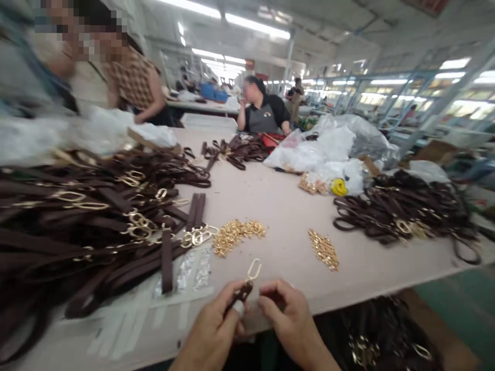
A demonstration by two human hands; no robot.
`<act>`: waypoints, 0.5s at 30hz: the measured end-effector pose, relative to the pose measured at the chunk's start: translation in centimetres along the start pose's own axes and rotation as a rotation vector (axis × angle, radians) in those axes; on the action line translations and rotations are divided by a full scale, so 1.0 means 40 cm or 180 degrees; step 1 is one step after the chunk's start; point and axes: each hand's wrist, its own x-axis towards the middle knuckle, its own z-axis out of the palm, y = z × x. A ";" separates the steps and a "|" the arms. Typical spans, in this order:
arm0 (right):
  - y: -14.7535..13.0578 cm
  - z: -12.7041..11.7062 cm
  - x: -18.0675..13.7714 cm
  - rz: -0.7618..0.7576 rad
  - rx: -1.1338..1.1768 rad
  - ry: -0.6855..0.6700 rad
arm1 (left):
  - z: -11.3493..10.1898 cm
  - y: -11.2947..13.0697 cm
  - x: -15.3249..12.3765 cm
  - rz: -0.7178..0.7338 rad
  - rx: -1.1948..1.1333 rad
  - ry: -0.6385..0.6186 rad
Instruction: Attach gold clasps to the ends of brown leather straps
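Observation:
My left hand [212, 327] grips the end of a dark brown leather strap [244, 292]. A gold oval ring clasp [249, 276] on this strap points up and away from me. White tape or a wrap circles one finger. Beside it, slightly to the right, my right hand [289, 320] is closed with thumb and forefinger near each other; whatever they pinch, if anything, is too small to make out. Beyond my hands lies a pile of small gold metal pieces [234, 236]. Farther right is a smaller pile of gold pieces [324, 250].
A large heap of brown straps with gold clasps [116, 221] covers the table's left side. Another strap heap [406, 206] lies right, near clear plastic bags [332, 141]. A co-worker [265, 111] sits across the table [278, 206]; more straps [382, 330] lie below its edge.

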 end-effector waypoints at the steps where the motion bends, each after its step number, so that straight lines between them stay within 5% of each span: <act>1: 0.014 -0.035 -0.003 -0.0073 -0.0328 0.0130 | -0.004 -0.004 0.010 -0.0149 0.0032 -0.0007; 9: 0.140 -0.323 -0.047 -0.0328 -0.2375 0.1315 | -0.036 -0.003 0.018 -0.0308 0.0545 0.0112; 15: 0.155 -0.397 -0.033 -0.0256 -0.2930 0.1412 | -0.023 0.012 0.040 -0.0442 0.0246 0.0115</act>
